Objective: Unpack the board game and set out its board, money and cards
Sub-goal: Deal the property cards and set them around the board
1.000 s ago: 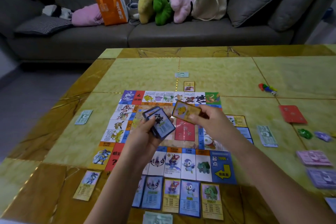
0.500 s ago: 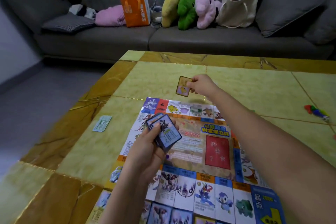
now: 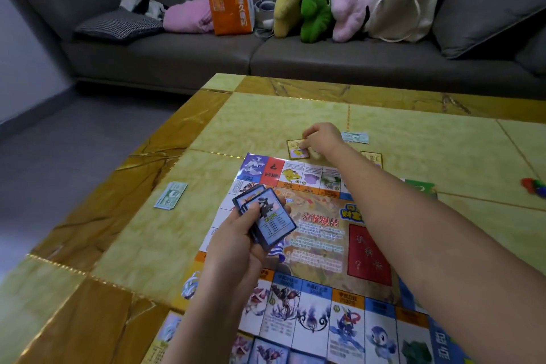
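board (image 3: pixel 322 233) flat on the table (image 3: pixel 266 121). just past its far edge, yellow card (image 3: pixel 297 151) pinched by right hand (image 3: pixel 322 139). blue cards (image 3: pixel 273 221) gripped in left hand (image 3: pixel 236 248) above board. right forearm (image 3: pixel 399 216) covering far squares; banknotes (image 3: pixel 171 195) lying left.

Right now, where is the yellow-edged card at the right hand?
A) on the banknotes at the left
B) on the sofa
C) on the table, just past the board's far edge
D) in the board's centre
C: the card lies on the table beyond the board, the right hand pinching it.
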